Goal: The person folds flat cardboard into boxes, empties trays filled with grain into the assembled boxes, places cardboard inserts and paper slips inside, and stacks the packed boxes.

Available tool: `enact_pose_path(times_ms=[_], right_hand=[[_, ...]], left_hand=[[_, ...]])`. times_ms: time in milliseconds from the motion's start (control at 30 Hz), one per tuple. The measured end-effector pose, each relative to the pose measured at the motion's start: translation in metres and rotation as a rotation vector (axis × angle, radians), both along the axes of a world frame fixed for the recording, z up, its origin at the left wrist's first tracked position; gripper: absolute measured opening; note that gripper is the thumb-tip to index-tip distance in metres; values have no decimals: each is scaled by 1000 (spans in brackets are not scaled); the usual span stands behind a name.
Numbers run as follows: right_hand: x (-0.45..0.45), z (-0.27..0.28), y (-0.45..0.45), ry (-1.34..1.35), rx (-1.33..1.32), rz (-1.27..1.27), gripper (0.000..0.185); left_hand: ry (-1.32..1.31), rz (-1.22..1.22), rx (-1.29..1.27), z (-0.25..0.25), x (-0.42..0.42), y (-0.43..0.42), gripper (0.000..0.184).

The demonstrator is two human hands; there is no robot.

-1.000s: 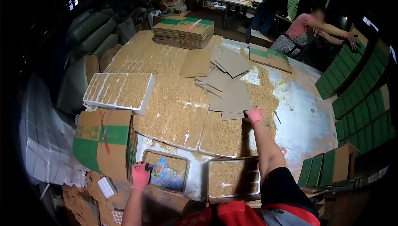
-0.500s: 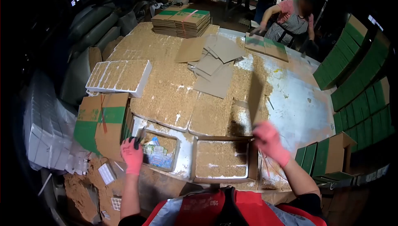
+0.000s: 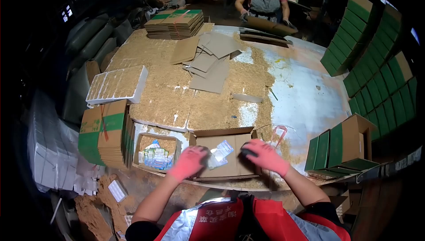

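Note:
In front of me stands an open cardboard box (image 3: 221, 177) with a flat cardboard sheet (image 3: 241, 163) inside it. Clear plastic packets with blue and green print (image 3: 221, 153) lie on that sheet. My left hand (image 3: 189, 161), in a pink glove with dark fingertips, reaches over the box's left side, fingers beside the packets and apart. From the right, my right hand (image 3: 267, 156), gloved the same way, extends its fingers over the box's right side. Their undersides are hidden. Left of the box, a small open box (image 3: 178, 154) contains more packets (image 3: 158, 158).
Sawdust-like filling covers white foam trays (image 3: 164, 95) across the table. Loose cardboard sheets (image 3: 212, 75) lie mid-table. Flattened green-and-brown cartons (image 3: 110, 128) lean at left; more cartons (image 3: 175, 23) are stacked behind. Green boxes (image 3: 358, 33) line the right. A co-worker (image 3: 265, 0) handles cardboard opposite.
The cardboard sheet from my right hand now lies in the box, with packets on top. My left hand has moved right from the small box. The co-worker has lifted a carton piece.

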State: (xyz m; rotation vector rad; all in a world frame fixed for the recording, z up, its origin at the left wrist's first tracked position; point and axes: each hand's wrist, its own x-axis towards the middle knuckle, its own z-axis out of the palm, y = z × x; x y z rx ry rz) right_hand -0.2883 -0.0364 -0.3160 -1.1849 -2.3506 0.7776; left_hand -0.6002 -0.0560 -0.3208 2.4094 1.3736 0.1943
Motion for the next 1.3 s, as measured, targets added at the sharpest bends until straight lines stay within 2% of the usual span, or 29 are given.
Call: enact_pose_path(times_ms=[33, 67, 100, 167, 200, 233, 300, 333, 400, 433, 467, 500, 533, 600, 667, 767, 800, 833, 900, 933, 967, 1000, 1033, 1067, 1100, 1167, 1233, 1267, 1300], right_hand=[[17, -5, 4, 197, -121, -241, 28], [35, -18, 9, 315, -191, -503, 27], [55, -35, 14, 505, -471, -564, 32], [56, -109, 10, 638, -816, -480, 45], [48, -147, 8, 385, -675, -345, 52], [19, -157, 5, 424, -651, -450, 57], [-11, -176, 11, 205, -474, -577, 71], [-19, -185, 14, 125, -477, -648, 79], [-26, -144, 7, 365, -659, -627, 89], [-33, -125, 3, 530, -761, -640, 94], [-26, -148, 4, 357, -799, -725, 98], [-27, -147, -1, 412, -761, -695, 99], [-30, -112, -7, 544, -755, -633, 99], [-16, -108, -2, 562, -609, -658, 94], [6, -53, -7, 562, -485, -637, 91], [74, 28, -25, 406, -362, -757, 75], [109, 64, -41, 486, -377, -766, 66], [152, 93, -67, 562, -390, -767, 57], [214, 126, -120, 466, 486, -1118, 37], [264, 124, -145, 153, 932, -1409, 34], [319, 118, -173, 206, 1077, -1639, 34], [367, 102, -195, 154, 1183, -1846, 34], [443, 47, -215, 311, 982, -1889, 45], [504, -11, -227, 1102, 545, -1697, 60], [496, -19, -232, 1469, 226, -1352, 65], [491, -34, -231, 1567, 238, -1296, 64], [494, -45, -233, 1218, 395, -1483, 64], [563, -112, -247, 1242, 410, -1326, 63], [572, -117, -246, 1185, 416, -1350, 64]], left_hand=[[-206, 219, 6, 20, -12, -3, 37], [-363, 453, 54, 3, -35, -7, 41], [-688, 571, -108, -16, -55, -1, 47], [-1197, 657, -636, -139, -78, -6, 53], [-1285, 647, -844, -169, -71, -7, 62], [-1267, 618, -863, -184, -55, -7, 55], [-708, 584, -534, -157, -20, 2, 49], [-799, 602, -498, -162, -22, 0, 49], [-992, 615, -418, -180, -17, 1, 48], [-1166, 658, -486, -163, -11, -2, 55], [-1377, 713, -561, -205, -17, -2, 54], [-1557, 855, -846, -226, -24, -3, 50], [-1661, 739, -1168, -186, -25, -8, 45], [-1797, 635, -1321, -160, -12, -5, 52], [-1656, 390, -1197, -92, 31, -11, 56], [-1123, -7, -755, -68, 77, 4, 59], [-1611, 157, -1320, -68, 107, 13, 51], [-1551, 36, -1156, -70, 134, 20, 52], [-1577, -35, -1343, -30, 195, 21, 51], [-1569, -84, -1479, -8, 229, 20, 51], [-1544, -141, -1601, 13, 265, 20, 50], [-1507, -205, -1719, 34, 303, 20, 50], [-1470, -259, -1831, 54, 342, 22, 50], [-1428, -312, -1934, 73, 380, 24, 49], [-1387, -339, -2014, 87, 416, 28, 49], [-1319, -346, -2127, 104, 486, 39, 48], [-1264, -300, -2143, 98, 545, 58, 45], [-1216, -309, -2140, 64, 579, 84, 45], [-1130, -336, -1986, 85, 579, 74, 46]])
